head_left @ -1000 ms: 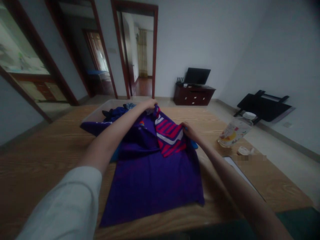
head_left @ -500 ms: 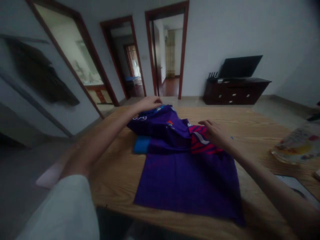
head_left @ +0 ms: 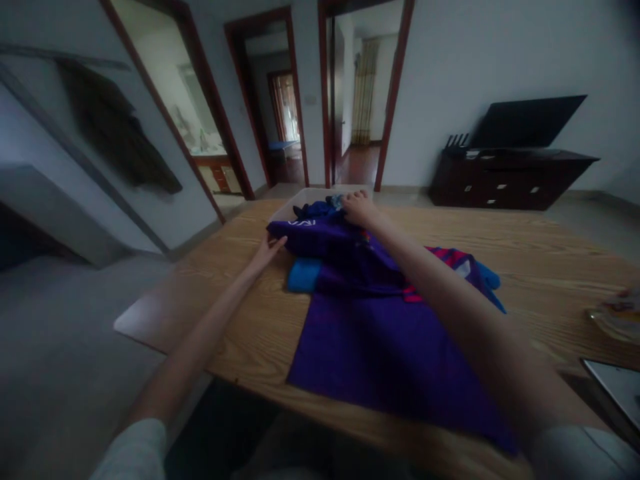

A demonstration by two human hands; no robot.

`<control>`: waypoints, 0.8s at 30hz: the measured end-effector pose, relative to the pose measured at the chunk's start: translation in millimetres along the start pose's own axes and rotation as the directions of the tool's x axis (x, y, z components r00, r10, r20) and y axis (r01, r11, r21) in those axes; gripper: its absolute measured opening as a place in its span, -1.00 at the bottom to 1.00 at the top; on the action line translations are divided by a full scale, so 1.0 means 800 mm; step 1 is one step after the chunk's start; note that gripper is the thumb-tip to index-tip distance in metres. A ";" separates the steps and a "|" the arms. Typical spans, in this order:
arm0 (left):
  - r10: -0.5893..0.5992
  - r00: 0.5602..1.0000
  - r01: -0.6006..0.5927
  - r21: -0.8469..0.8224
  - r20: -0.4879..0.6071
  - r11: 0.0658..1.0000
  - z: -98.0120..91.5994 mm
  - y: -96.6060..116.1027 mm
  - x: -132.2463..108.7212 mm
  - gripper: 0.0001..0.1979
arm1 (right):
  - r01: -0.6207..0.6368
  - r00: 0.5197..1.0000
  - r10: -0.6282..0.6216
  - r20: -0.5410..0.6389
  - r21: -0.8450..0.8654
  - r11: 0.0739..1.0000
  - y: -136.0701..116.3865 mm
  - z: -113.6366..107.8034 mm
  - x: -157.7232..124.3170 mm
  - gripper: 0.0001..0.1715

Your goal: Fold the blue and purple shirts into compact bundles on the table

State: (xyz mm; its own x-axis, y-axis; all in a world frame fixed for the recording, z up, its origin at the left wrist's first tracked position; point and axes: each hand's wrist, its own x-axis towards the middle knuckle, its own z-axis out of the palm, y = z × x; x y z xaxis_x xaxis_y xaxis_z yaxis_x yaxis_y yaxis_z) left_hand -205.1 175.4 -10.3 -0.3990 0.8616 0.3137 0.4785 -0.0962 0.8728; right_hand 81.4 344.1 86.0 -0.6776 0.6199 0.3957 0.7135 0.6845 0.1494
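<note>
A purple shirt [head_left: 380, 340] lies spread on the wooden table [head_left: 525, 253], its red-and-white striped part [head_left: 453, 259] folded over at the right. My left hand [head_left: 267, 251] touches the shirt's left sleeve edge, fingers stretched out. My right hand [head_left: 357, 207] reaches across to the shirt's far end and its fingers curl on the purple cloth there. A blue cloth [head_left: 304, 275] peeks out from under the shirt at the left.
A pale bin [head_left: 300, 200] with more dark blue clothes stands at the table's far edge. A plastic bottle [head_left: 617, 313] and a flat white sheet [head_left: 617, 390] sit at the right. Doorways and a dark TV cabinet [head_left: 510, 177] lie beyond.
My right hand left the striped part and reached across to the shirt's far end. My left hand dropped back to the left sleeve edge. The view swung left.
</note>
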 end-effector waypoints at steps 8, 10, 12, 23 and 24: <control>0.081 0.990 -0.095 -0.128 -0.111 0.987 -0.011 0.009 -0.010 -0.57 | 0.060 0.997 -0.066 -0.041 -0.117 0.991 0.020 -0.009 0.002 -0.52; 0.170 0.974 -0.185 -0.092 -0.152 0.978 -0.023 0.032 -0.016 -0.63 | 0.073 0.994 -0.082 -0.075 -0.111 0.991 0.024 -0.008 0.000 -0.51; 0.281 0.952 -0.287 -0.039 -0.125 0.957 -0.035 0.062 -0.025 -0.69 | 0.072 0.992 -0.080 -0.097 -0.090 0.993 0.028 -0.003 -0.004 -0.50; 0.614 0.782 -0.604 0.369 0.104 0.707 0.003 0.163 -0.033 -0.85 | 0.197 0.976 -0.198 0.090 0.022 0.980 0.039 0.006 0.003 -0.38; 0.621 0.774 -0.616 0.370 0.120 0.696 0.005 0.169 -0.029 -0.84 | 0.189 0.977 -0.190 0.097 0.017 0.982 0.042 0.002 0.005 -0.46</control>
State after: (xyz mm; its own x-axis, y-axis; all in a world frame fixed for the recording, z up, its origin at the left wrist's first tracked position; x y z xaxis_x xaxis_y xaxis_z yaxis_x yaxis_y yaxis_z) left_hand -128.0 144.4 98.7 0.0822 0.6671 0.7404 0.8679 -0.4131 0.2759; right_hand 102.2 370.1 91.1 -0.8148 0.5130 0.2700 0.5693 0.7958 0.2063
